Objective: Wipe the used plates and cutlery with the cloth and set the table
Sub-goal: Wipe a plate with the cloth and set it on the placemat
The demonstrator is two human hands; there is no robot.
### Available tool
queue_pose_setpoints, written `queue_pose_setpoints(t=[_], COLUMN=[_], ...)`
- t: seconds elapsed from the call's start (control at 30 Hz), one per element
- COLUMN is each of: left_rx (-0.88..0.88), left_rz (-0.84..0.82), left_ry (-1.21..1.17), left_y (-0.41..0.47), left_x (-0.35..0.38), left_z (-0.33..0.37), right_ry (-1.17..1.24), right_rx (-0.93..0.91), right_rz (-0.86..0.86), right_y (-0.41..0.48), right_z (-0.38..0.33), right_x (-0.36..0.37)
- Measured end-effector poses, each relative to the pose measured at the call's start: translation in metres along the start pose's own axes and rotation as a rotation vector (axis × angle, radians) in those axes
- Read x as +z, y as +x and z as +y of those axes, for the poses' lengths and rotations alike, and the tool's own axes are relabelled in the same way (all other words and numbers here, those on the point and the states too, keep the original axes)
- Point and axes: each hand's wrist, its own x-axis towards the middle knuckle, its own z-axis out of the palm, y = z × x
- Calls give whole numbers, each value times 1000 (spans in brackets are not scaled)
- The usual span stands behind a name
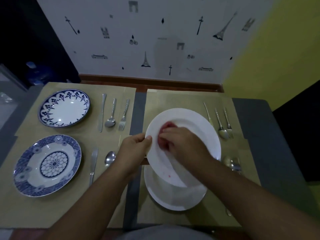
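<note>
- Plate [190, 122]: plain white, round and glossy, held tilted above the right side of the table [259, 135]. From here its lower edge covers part of a second plate [173, 200], also white, which lies flat on the mat below.
- On the plate's left rim, the left hand [135, 144] pinches tight, thumb on top and fingers curled under.
- Over the plate's face, the right hand [181, 141] is curled round a bunched red cloth [167, 126] and presses it to the china.
- Lower on the plate there is a tiny red speck [169, 176].
- On the left sit two round blue-and-white plates: a scalloped plate [64, 108] farther off, and a rosette plate [47, 165] nearer, with a flower medallion and a patterned rim.
- Just right of the scalloped plate, a shiny metal knife [102, 113], spoon [110, 118] and fork [123, 116] lie side by side.
- Beside the rosette plate lie a near knife [93, 163] and a near spoon [110, 158].
- Right of the held plate lie a right spoon [221, 125] and a right fork [228, 122], slim and metallic; more pieces nearer the forearm are blurred.
- Mats [26, 213]: flat, tan, matte rectangles on the grey table, with a grey strip showing between them.
- The room is dim. The wallpaper [147, 32] is white with small black Eiffel towers, and a yellow wall [277, 49] stands to the right.
</note>
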Motion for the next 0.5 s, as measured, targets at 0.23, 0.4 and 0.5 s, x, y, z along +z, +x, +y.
queue_pose_setpoints(t=[0.23, 0.4, 0.5], left_rx=[49, 39, 2], left_rz=[69, -9, 10], left_ry=[-65, -24, -41], left_y=[4, 8, 12], left_x=[-8, 3, -3], left_z=[-2, -1, 2], right_ry=[-43, 175, 209], right_rx=[245, 241, 175], right_rz=[-51, -29, -164], right_y=[-23, -21, -24], right_z=[16, -20, -27], right_x=[-19, 3, -1])
